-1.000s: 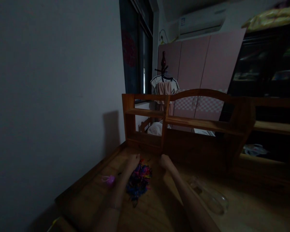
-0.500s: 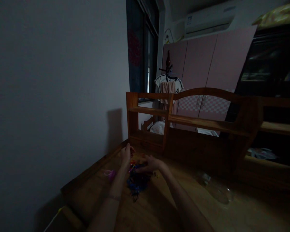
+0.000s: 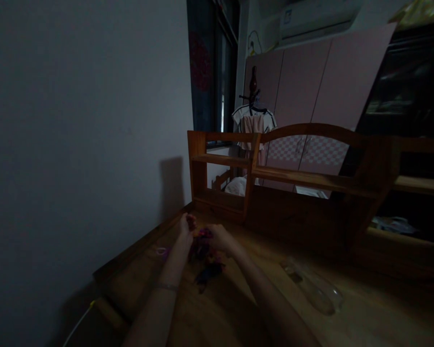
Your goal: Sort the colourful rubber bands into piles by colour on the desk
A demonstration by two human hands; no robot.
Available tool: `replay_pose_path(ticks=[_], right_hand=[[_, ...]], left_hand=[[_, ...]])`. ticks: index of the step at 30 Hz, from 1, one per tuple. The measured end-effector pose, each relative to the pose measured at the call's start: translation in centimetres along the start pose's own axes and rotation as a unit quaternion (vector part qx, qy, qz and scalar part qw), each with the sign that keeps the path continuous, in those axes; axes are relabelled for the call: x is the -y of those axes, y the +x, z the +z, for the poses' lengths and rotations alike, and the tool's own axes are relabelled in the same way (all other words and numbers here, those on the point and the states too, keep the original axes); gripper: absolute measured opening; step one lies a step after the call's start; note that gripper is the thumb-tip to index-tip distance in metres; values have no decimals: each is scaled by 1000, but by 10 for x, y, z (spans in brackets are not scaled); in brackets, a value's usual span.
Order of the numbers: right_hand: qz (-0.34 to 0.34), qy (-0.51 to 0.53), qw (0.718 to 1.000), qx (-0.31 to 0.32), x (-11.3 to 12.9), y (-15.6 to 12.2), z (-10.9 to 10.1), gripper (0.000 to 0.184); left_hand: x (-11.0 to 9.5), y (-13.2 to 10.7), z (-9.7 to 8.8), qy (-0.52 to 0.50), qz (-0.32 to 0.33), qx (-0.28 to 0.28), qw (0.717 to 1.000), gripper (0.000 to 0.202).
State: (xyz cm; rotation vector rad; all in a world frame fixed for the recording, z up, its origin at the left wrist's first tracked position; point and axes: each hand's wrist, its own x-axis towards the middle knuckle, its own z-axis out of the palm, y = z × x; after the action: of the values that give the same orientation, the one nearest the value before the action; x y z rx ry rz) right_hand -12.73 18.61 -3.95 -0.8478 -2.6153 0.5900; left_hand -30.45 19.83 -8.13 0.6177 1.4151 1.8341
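Heap of small multicoloured pieces (image 3: 209, 272) lies near the back left corner of the wooden desk (image 3: 217, 315); its long axis runs roughly from back edge toward front edge, single pieces too blurred for direction. Purple item (image 3: 165, 254) nearer the left edge, partly behind the forearm; clear bottle (image 3: 316, 288) on its side, right of the heap. Shelf unit (image 3: 311, 179) along the back edge, pale wall at left; room dim. Left hand (image 3: 186, 225): fingers curled beside heap, contents unclear. Right hand (image 3: 220, 238): fingers bent down at the heap, grip cannot be told.
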Motion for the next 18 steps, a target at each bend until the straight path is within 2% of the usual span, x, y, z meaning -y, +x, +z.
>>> replay_pose_path(ticks=[3,6,11,18], right_hand=[[2,16,999,-45,-1,0,-19,18],[-8,30,998,-62,-1,-1,-30,23],[-39,42,997,-60,4,-4,-32,38],[-21,44,994,-93,9,-7,-32,41]], left_hand=[[-2,-1,-1,-50,-37,-42,997,29],[-4,-3,0,-85,-57,-57,993,30],[-7,-5,3,-116,-86,-64,987,29],[-10,-13,3,-132,-109,-54,984,30]])
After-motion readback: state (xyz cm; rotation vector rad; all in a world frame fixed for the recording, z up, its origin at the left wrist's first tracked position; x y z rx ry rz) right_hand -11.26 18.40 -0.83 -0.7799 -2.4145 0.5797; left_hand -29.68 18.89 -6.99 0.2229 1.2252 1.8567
